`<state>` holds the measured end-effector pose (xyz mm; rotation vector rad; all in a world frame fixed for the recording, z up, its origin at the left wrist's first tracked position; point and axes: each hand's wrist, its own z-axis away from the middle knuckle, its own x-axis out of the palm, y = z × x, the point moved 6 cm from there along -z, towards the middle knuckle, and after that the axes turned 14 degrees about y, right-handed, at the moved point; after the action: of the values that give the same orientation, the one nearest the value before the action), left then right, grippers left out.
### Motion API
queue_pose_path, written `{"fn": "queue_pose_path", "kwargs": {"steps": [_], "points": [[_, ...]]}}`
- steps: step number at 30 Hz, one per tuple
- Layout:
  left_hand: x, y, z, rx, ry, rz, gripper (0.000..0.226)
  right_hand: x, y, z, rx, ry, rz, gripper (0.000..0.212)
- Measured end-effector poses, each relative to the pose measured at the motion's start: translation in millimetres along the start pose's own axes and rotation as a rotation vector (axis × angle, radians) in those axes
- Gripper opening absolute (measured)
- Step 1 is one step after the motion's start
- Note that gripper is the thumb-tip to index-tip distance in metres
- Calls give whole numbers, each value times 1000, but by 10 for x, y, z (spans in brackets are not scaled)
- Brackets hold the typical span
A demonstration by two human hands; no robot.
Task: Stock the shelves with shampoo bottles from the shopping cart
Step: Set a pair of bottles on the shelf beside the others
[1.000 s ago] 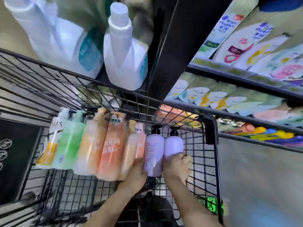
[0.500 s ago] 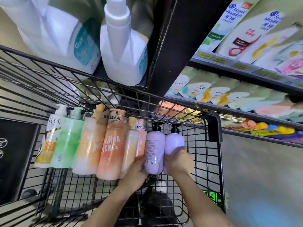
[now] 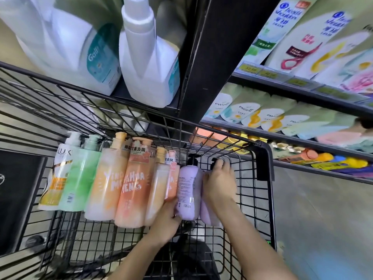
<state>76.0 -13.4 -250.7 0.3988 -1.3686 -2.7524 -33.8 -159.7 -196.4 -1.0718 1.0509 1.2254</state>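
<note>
Head view, read from the left: the shopping cart [image 3: 264,158] holds a full row of pump bottles standing against its far wire wall, so the stocking looks barely begun, with every bottle in sight yet to go onto a shelf. First comes a white and gold Lux bottle [image 3: 57,174], then a green bottle [image 3: 79,178], then two large orange bottles [image 3: 109,182] with a slimmer peach pair just beside them. Next are the two lilac shampoo bottles [image 3: 188,188] with black pumps. The left hand [image 3: 168,215] curls round the lower part of the nearer lilac one. The right hand [image 3: 220,184] wraps over the second lilac bottle, mostly hiding it, fingers up near its pump. Both bottles are inside the cart, not yet lifted clear as far as I can judge. Further right, the shelves [image 3: 302,91] already carry rows of shampoo packs, though blur hides any free slot.
</note>
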Motion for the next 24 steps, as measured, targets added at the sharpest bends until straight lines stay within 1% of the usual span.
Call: {"fn": "queue_pose_path", "kwargs": {"steps": [1, 2, 3, 4, 7, 9, 12, 14, 16, 18, 20, 21, 22, 24], "points": [[10, -9, -8, -9, -8, 5, 48, 47, -3, -106, 32, -58, -45, 64], [14, -23, -4, -33, -13, 5, 48, 104, 22, -185, 107, -148, -83, 72], [18, -35, 1, -51, -17, 13, 46, 185, 59, -235, 189, -231, -103, 78], [15, -30, 3, -64, -19, 15, 46, 235, 81, -265, 244, -276, -103, 80], [36, -31, -6, -42, -22, 19, 46, 245, 103, -339, 270, -245, -106, 74], [34, -26, -12, -36, -30, -1, 50, 205, 126, -344, 259, -228, -129, 74], [34, -27, -20, -29, -25, -2, 58, 94, 170, -205, 175, -185, -277, 70], [45, -54, -20, -44, -21, -5, 58, 21, 212, 47, 143, -209, -448, 69], [49, -62, -17, -70, -14, -5, 48, -21, 265, 332, 158, -262, -656, 77], [51, -63, -12, -85, -12, -4, 46, -13, 390, 533, 184, -258, -740, 92], [43, -63, -14, -84, -3, -15, 47, 26, 545, 664, 237, -218, -703, 104], [41, -64, -11, -80, 2, -24, 45, 58, 606, 712, 260, -200, -660, 107], [43, -51, -6, -73, 6, -31, 42, 95, 636, 749, 263, -191, -594, 102], [47, -32, -10, -46, 23, -47, 40, 150, 611, 773, 221, -182, -427, 86]]}}
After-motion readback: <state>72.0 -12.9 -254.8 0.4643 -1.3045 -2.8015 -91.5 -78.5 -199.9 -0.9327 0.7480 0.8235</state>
